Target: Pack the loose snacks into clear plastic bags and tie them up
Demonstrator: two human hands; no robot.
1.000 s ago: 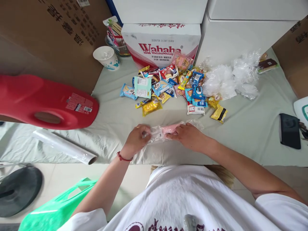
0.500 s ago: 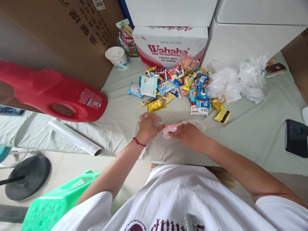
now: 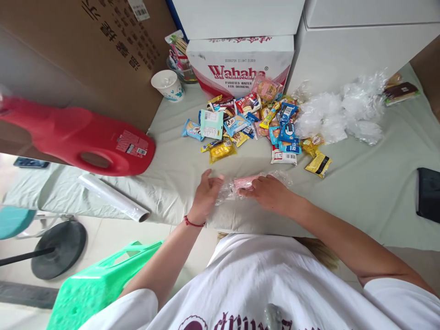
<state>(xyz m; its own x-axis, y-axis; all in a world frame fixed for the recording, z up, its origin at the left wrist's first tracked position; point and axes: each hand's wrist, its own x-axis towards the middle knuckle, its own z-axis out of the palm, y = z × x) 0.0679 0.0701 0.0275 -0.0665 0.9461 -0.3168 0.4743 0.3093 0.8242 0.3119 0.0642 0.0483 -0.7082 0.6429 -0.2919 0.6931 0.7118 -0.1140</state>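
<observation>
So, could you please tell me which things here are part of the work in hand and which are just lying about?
In hand:
- left hand, open at the wrap's end
- right hand, pressing on the pink snack
- clear wrap around the snack
- film roll
- snack pile

Lying about:
- red jug
- paper cup
- Wahaha box
- phone
- green bag

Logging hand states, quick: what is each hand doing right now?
Left hand: open, fingers spread, touching the end of the clear wrap.
Right hand: closed, pinning the pink snack inside the wrap.
</observation>
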